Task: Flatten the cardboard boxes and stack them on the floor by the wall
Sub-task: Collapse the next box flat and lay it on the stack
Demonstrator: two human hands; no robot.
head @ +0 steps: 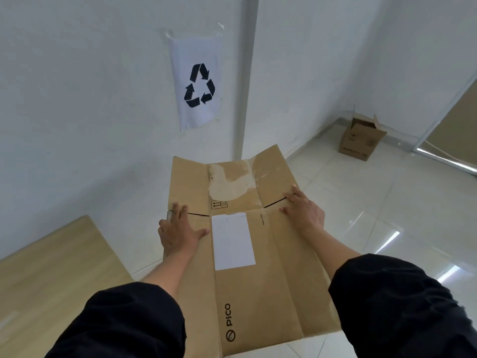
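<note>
A flattened brown cardboard box is held out in front of the person, above the pale tiled floor and close to the white wall. Its upper face shows a blank white label near the middle, the word PICO with a round logo printed along the near part, and small handling marks just beyond the label. The far flaps are splayed open, and the middle one has a pale torn patch where the surface has been stripped. Lengthwise creases run down the panel.

The box's long axis runs from near to far, leaning a little to the left at the far end. The flap end points towards the wall corner; the logo end is nearest the person.

The left hand grips the left edge at the flap crease, fingers spread on top and wrapped round the edge. The right hand lies open and flat on the right side at the same crease, fingers spread wide; whether it curls under the edge cannot be told. Both sleeves are black.

A recycling sign is taped to the wall above the box. A second box, upright with flaps open, stands far right in the corner. A wooden surface lies near left.
</note>
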